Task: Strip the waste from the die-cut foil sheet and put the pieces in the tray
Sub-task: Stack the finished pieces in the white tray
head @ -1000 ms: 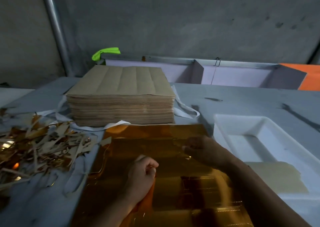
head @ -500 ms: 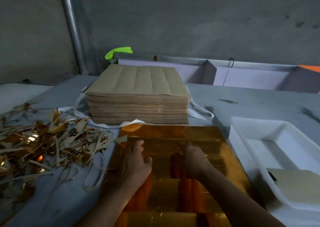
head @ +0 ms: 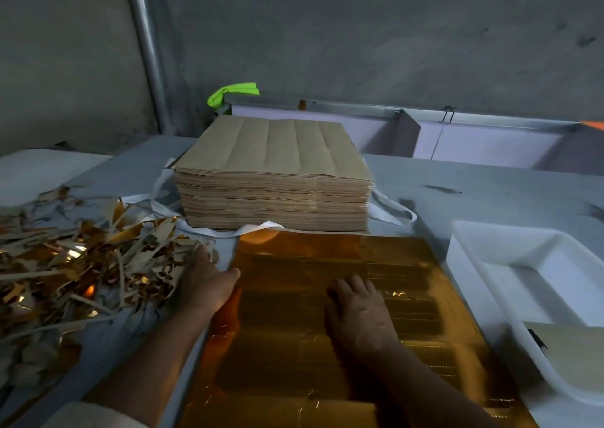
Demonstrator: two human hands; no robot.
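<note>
A shiny gold die-cut foil sheet (head: 304,339) lies flat on the grey table in front of me. My right hand (head: 359,316) rests palm down on its middle, fingers pointing away and laid flat. My left hand (head: 204,283) is at the sheet's left edge, thumb touching that edge, fingers stretched out against the pile of gold and tan waste strips (head: 75,270). A white plastic tray (head: 483,247) stands to the right of the sheet, with a pale cut piece (head: 575,359) lying in its near end.
A thick stack of tan sheets (head: 274,179) sits just behind the foil sheet, with white strapping (head: 248,229) around its base. White dividers (head: 474,140) and a green rag (head: 233,91) run along the back wall. A metal pole (head: 147,48) stands at the back left.
My left hand has left the foil sheet and moved left to the waste pile. My right hand has slid nearer and rightward on the sheet. The camera has turned left.
</note>
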